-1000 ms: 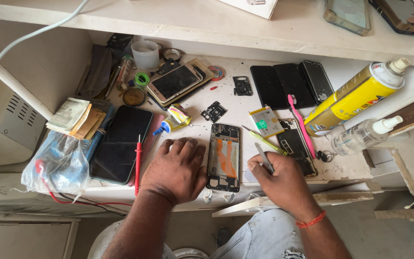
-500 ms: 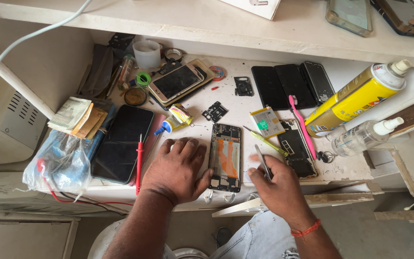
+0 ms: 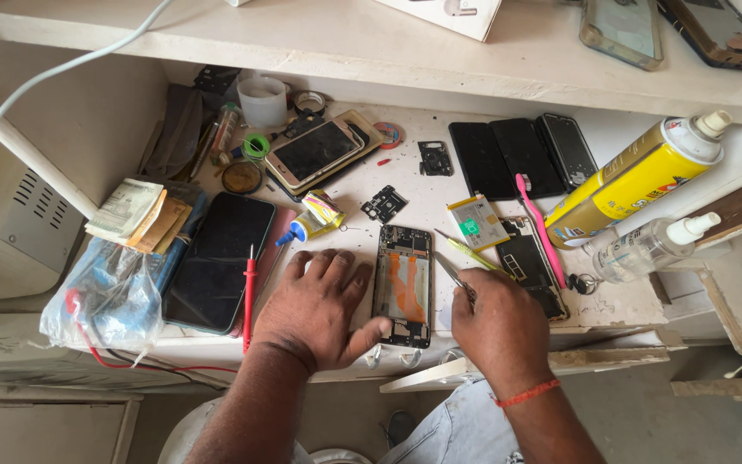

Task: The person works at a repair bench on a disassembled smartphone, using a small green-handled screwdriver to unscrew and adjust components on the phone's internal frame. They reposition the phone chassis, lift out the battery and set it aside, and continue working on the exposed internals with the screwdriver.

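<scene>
Cluttered white workbench (image 3: 440,193) under a shelf (image 3: 371,51), seen from above. Opened phone (image 3: 404,286) lies flat at the front edge, back cover off, orange flex and boards showing. Left hand (image 3: 315,309) is flat on the bench just left of it, fingers spread, thumb tip touching the phone's lower left edge, gripping nothing. Right hand (image 3: 498,331) is closed around tweezers (image 3: 455,279), tips just at the phone's right edge. Dark phone (image 3: 219,260) lies face up left of the left hand, red probe (image 3: 249,296) between them. Plastic bag (image 3: 105,292) with blue contents further left. Small battery (image 3: 477,222) and pink toothbrush (image 3: 541,228) sit right of the opened phone. Yellow spray can (image 3: 641,180) and clear bottle (image 3: 646,249) lie on their sides at right. Three black screens (image 3: 521,155) lie in a row near the back wall.
</scene>
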Demonstrator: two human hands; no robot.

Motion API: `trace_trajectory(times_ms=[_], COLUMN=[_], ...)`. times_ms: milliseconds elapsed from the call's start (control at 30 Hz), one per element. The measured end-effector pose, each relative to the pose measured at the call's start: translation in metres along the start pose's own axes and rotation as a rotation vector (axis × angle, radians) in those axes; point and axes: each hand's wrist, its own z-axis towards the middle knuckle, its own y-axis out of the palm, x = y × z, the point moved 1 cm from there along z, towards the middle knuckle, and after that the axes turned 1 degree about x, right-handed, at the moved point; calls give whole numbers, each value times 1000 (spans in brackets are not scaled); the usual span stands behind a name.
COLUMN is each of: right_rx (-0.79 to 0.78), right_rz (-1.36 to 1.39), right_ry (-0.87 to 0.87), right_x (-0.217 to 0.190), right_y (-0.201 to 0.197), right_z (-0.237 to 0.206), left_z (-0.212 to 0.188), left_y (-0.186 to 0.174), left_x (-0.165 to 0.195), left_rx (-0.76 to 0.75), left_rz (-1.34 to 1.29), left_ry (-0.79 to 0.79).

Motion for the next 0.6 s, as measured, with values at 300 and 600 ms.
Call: trace_trajectory(times_ms=[300, 600], right_rx=[105, 39], right_rz=[-4, 404], right_ry=[-89, -508], right_x=[4, -15], right_y=[5, -11], right_z=[17, -34], left_z=[4, 0], left_y=[-11, 1], left_x=[4, 2], left_rx=[-106, 52], left_rz=[46, 47], left_ry=[4, -15])
